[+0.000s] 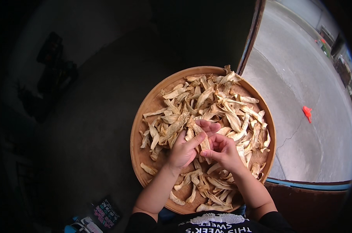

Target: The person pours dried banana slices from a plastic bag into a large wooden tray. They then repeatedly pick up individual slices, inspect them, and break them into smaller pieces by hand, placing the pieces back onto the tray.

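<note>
A round woven bamboo tray lies before me, holding a heap of pale, dried strips that look like sliced mushroom or a vegetable. Over its middle, my left hand clasps a few of these strips under its thumb, fingers spread beyond them. My right hand pinches the lower end of one dried strip between thumb and forefinger. Both hands meet at that strip, just above the heap. My palms partly hide the strips beneath them.
A dark door panel stands behind the tray. Through the doorway at right is a grey concrete floor with a red plastic bag on it. A printed dark bag lies at lower left. Dim, unclear objects stand along the left wall.
</note>
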### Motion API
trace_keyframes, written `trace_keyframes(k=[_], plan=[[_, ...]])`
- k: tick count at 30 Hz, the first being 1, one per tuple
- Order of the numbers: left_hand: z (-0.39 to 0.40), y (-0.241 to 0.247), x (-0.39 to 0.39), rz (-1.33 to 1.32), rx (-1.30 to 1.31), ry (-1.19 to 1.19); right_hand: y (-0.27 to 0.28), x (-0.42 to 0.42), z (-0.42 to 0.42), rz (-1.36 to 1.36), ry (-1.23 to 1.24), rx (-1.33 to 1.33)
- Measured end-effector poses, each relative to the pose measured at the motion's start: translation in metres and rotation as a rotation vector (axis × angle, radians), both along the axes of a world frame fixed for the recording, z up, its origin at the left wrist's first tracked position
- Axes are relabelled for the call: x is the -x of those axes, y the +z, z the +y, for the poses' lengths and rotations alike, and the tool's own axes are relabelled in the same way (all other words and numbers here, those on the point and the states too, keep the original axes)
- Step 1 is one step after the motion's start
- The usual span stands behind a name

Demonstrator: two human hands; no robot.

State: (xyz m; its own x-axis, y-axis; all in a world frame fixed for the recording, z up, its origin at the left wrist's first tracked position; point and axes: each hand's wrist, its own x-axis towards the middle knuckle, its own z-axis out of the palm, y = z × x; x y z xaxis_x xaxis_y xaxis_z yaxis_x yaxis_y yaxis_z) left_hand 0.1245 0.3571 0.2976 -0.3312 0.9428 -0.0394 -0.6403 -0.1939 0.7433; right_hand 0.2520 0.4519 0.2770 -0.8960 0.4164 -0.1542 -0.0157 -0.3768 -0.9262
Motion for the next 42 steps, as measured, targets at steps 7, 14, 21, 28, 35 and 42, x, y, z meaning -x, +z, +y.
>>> trace_keyframes(k=[7, 14, 21, 28, 35, 42], plan=[[0.002, 0.000, -0.001, 0.058, 0.020, 0.030, 0.000, 0.001, -0.003, 0.005, -0.048, -0.026], [0.001, -0.003, 0.012, -0.172, -0.032, 0.113, 0.007, 0.001, 0.008, 0.074, -0.064, 0.132], [0.001, -0.016, 0.022, -0.377, -0.084, 0.128, 0.022, 0.000, -0.006, 0.067, 0.115, 0.061], [-0.004, 0.002, 0.014, -0.504, -0.191, 0.140, 0.003, 0.003, -0.009, -0.015, 0.132, 0.091], [-0.007, -0.001, 0.014, -0.527, -0.197, 0.163, 0.016, 0.004, -0.009, -0.123, 0.224, -0.028], [0.001, 0.011, 0.002, -0.465, -0.147, 0.160, 0.007, -0.002, -0.007, -0.124, 0.242, -0.152]])
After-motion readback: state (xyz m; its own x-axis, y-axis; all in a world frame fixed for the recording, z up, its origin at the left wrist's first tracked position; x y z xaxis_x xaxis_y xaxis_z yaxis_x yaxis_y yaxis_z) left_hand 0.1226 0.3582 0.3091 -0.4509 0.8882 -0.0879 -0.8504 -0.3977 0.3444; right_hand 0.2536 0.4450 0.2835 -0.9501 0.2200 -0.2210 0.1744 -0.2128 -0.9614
